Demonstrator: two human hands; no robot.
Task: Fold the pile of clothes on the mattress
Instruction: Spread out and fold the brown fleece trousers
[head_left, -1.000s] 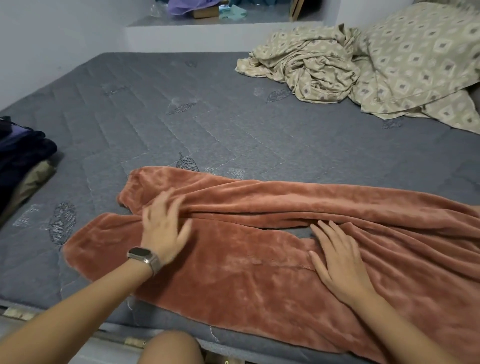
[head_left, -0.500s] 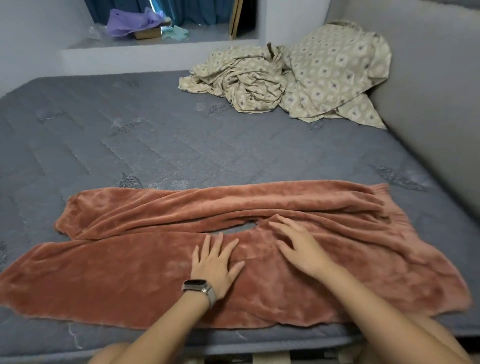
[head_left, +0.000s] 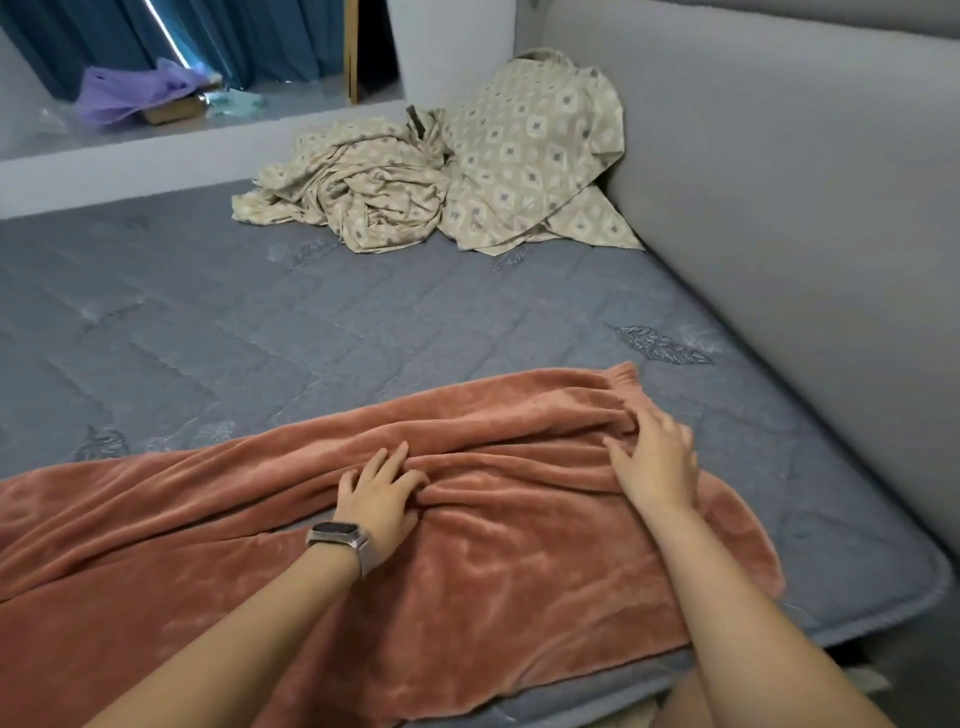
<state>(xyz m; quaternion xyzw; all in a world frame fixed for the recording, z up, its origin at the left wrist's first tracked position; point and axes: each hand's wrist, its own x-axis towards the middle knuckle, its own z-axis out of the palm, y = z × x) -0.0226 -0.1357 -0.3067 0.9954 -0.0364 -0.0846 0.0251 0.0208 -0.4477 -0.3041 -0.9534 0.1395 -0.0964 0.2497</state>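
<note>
Terracotta fleece trousers (head_left: 218, 525) lie spread lengthwise along the near edge of the grey quilted mattress (head_left: 363, 332), waistband at the right, legs running off to the left. My left hand (head_left: 382, 496), with a watch on the wrist, rests flat on the fabric near the crotch, fingers spread beside a ridge of folds. My right hand (head_left: 654, 457) lies flat on the waist end with straight fingers, pressing the wrinkled cloth. Neither hand grips anything.
A crumpled beige patterned sheet (head_left: 353, 187) and a pillow (head_left: 535, 150) in the same print sit at the far right corner. A grey padded headboard (head_left: 779, 182) runs along the right. A ledge (head_left: 156, 130) behind holds a purple bag.
Both hands slid rightward along the trousers toward the waist end, and my view turned right. The dark clothes pile at the left has left the view.
</note>
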